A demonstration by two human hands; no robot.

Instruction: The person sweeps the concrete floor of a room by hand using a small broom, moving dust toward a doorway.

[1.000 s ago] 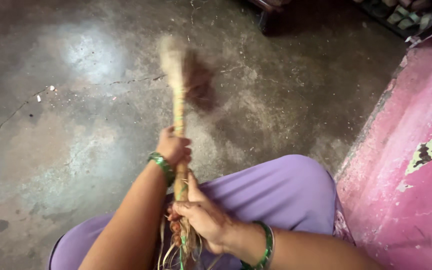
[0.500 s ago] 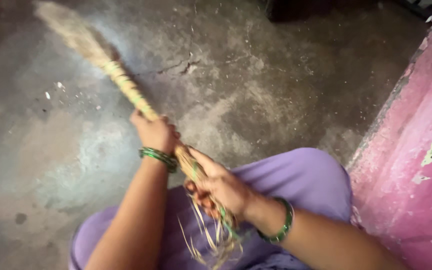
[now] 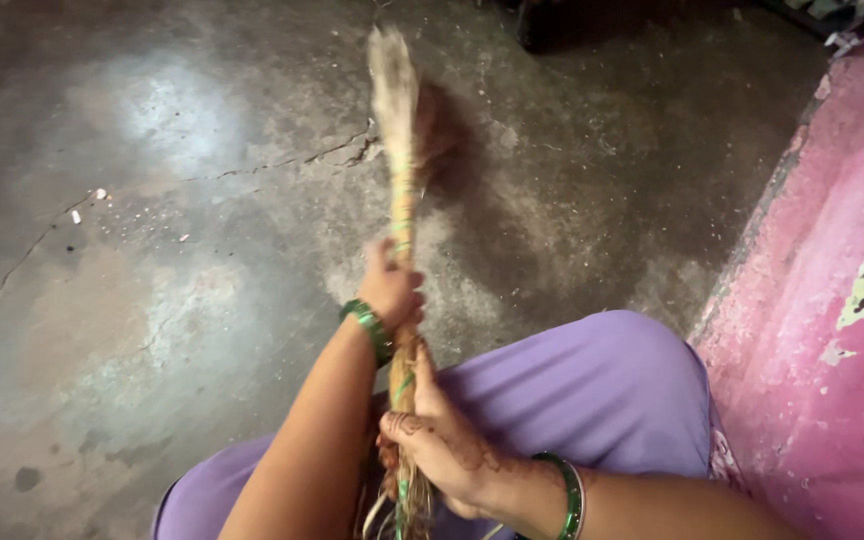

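A straw hand broom [image 3: 401, 195] bound with green thread points straight away from me, its brush tip blurred above the concrete floor. My left hand [image 3: 389, 288], with green bangles at the wrist, grips the broom's bound shaft in the middle. My right hand [image 3: 437, 440], also wearing a green bangle, is closed around the loose frayed end of the broom near my lap. Purple cloth covers my knees [image 3: 592, 390] beneath both hands.
Cracked, stained grey concrete floor [image 3: 152, 250] spreads to the left and ahead, with small white specks of debris [image 3: 87, 205]. A pink wall with peeling paint [image 3: 832, 280] runs along the right. Dark objects sit at the top edge.
The broom swung from pointing up-left back to pointing straight ahead. My left hand moved right and down with it; both hands kept their grip.
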